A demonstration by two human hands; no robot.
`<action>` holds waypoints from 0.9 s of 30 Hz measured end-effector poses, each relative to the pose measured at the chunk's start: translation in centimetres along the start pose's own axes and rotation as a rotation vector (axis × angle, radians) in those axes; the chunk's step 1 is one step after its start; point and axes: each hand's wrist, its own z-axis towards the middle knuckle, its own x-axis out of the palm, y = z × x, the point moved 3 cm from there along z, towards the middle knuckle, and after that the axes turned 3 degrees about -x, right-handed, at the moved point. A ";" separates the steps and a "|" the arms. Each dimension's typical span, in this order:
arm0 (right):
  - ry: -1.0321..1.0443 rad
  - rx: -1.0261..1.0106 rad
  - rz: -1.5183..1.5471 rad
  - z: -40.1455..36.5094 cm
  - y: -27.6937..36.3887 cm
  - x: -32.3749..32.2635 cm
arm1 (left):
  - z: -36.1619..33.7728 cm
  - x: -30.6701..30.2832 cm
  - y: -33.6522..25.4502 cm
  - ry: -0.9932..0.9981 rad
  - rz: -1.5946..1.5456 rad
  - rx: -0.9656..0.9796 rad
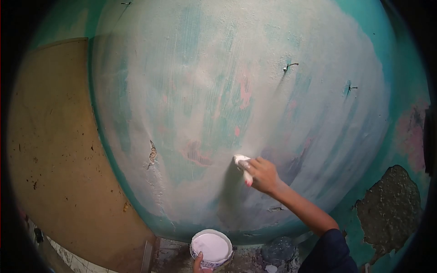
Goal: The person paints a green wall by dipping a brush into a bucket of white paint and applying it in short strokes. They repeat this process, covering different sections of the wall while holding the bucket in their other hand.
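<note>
My right hand point(262, 175) is closed round a paint brush point(246, 168) with a whitish head and a red tip on its handle. The brush head touches the lower middle of a green wall point(200, 91) streaked with whitish paint and pink patches. At the bottom, my left hand point(199, 264) grips the rim of a white bucket point(211, 246) holding pale paint. Only the thumb and part of that hand show.
A brown board point(59, 136) stands at the left. Nails point(291, 66) stick out of the wall at upper right. Bare rough plaster point(390, 209) shows at lower right. A dark round container point(278, 249) sits on the stained floor, right of the bucket.
</note>
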 end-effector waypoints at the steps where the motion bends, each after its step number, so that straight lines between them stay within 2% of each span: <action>1: -0.011 0.056 0.033 0.9 -0.7 -1.2 | -0.6 0.4 -0.8 0.065 0.317 0.271; 2: -0.023 0.109 0.067 2.1 -1.7 -2.2 | -0.3 0.6 -1.1 0.061 0.319 0.272; 4: -0.235 0.099 -0.039 4.8 -4.6 -4.2 | 0.7 0.5 -0.2 -0.167 -0.312 -0.355; 5: -0.311 0.096 -0.093 6.7 -5.2 -6.2 | 0.9 -0.6 0.9 -0.177 -0.312 -0.357; 7: -0.382 0.095 -0.138 8.5 -5.8 -7.8 | 1.3 -2.4 2.2 -0.074 -0.131 -0.193; 10: -0.371 0.077 -0.268 8.1 -5.5 -6.3 | 1.2 0.1 0.3 -0.077 -0.201 -0.231; 12: -0.321 -0.023 -0.328 5.0 -3.6 -2.3 | 1.5 -0.6 0.9 -0.086 -0.226 -0.234; 15: -0.198 -0.026 -0.297 1.1 0.5 0.8 | 2.2 -2.0 2.3 -0.097 -0.292 -0.239; 17: -0.049 0.004 -0.093 -0.5 2.1 2.1 | 1.9 -2.1 2.3 -0.103 -0.308 -0.243; 18: -0.047 0.007 -0.089 -1.1 2.4 2.2 | 2.1 -1.7 1.7 -0.116 -0.324 -0.248; 20: 0.042 0.209 0.173 -2.2 2.4 2.7 | 2.0 -0.4 0.5 -0.135 -0.334 -0.255; 24: -0.088 0.249 0.277 -4.1 4.4 2.2 | 2.3 1.1 -0.6 -0.062 -0.360 -0.162; 26: -0.114 0.823 0.877 -5.8 5.6 2.2 | 2.9 1.1 -0.4 -0.061 -0.379 -0.139; 27: -0.102 0.833 0.885 -6.4 6.4 2.2 | 3.2 1.5 -0.6 -0.060 -0.391 -0.138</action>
